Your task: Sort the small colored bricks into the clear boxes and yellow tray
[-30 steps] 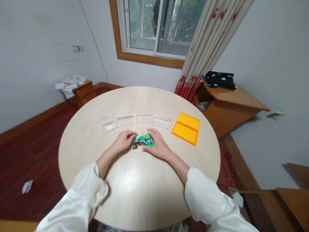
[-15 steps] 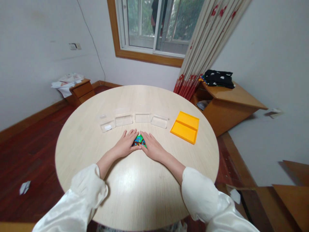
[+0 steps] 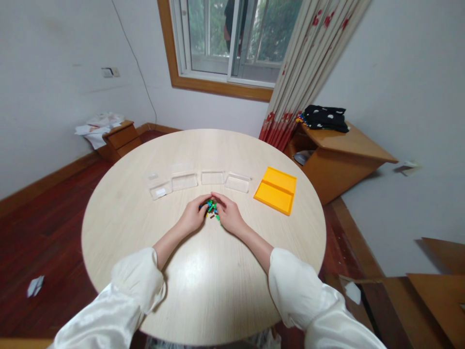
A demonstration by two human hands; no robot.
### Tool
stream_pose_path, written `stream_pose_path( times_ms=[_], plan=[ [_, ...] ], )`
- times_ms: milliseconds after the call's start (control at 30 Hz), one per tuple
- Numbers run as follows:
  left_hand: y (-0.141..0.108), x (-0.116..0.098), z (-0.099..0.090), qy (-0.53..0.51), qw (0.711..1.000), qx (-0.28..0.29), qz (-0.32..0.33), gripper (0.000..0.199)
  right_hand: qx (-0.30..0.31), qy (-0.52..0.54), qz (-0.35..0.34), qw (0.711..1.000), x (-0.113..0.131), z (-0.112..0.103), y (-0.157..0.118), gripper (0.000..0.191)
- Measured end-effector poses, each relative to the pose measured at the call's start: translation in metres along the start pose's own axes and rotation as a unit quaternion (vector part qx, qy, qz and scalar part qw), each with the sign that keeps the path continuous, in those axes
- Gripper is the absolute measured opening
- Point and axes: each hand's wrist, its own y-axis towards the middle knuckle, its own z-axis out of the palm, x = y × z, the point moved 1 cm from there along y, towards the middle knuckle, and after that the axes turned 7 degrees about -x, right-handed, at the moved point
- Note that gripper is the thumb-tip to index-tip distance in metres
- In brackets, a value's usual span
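A small heap of green, blue and brown pieces [image 3: 211, 207] lies on the round pale table [image 3: 210, 271]. Around its left side curves my left hand [image 3: 192, 214], and my right hand [image 3: 230, 214] curves around the right side. The fingertips of both hands meet at the far side of the heap. My fingers are cupped about the pieces, with thumbs apart from the fingers on the near side. A few pieces lie loose at the near edge, between my thumbs and wrists.
Several clear plastic boxes [image 3: 184, 181] stand in an arc beyond my hands. An orange two-part tray [image 3: 275, 190] lies at the right of the table. Behind are a window, a curtain and a wooden cabinet [image 3: 327, 165] with black cloth on it.
My hands have gone from lying flat with fingers stretched forward to cupping the pieces, fingertips together. The thumbs have drawn apart, and more of the heap's near side shows.
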Motion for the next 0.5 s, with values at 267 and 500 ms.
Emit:
stream_pose_path(
  times_ms=[267,500],
  plan=[
    [0.002,-0.002,-0.018,-0.16,0.982,-0.037,-0.093,0.04,-0.039,0.004,0.014,0.999,0.02,-0.021,0.006,0.047],
    [-0.001,0.004,-0.056,0.11,0.981,0.157,-0.01,0.094,0.083,-0.268,0.055,0.958,0.037,-0.056,-0.001,0.03]
  ],
)
